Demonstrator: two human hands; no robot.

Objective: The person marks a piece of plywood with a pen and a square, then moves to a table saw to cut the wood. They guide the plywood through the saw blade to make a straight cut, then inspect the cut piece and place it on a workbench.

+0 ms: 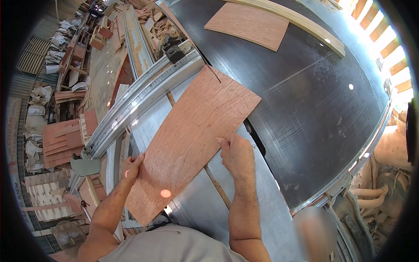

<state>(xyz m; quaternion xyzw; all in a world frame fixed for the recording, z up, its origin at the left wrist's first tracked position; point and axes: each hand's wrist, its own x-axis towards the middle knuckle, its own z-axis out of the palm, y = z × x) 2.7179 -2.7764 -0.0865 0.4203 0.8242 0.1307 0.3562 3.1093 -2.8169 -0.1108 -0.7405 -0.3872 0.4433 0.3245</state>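
Observation:
A long reddish-brown plywood panel (192,131) lies at a slant over the metal saw table, its far end reaching a narrow dark line that may be a blade or a slot. My left hand (132,168) is closed on its left edge near the close end, thumb on top. At the right edge, my right hand (238,155) pinches the panel between thumb and curled fingers; its fingertips are partly hidden. Beneath the panel runs the silver sliding table (192,196) with a groove along it.
On the dark tabletop (314,113) rest a second plywood piece (248,24) and a pale wooden strip (301,22). An aluminium fence (144,94) with a black clamp-like part (173,52) borders the left. Stacked boards (63,139) and wood scraps (152,22) lie beyond. Lower right is a blurred patch.

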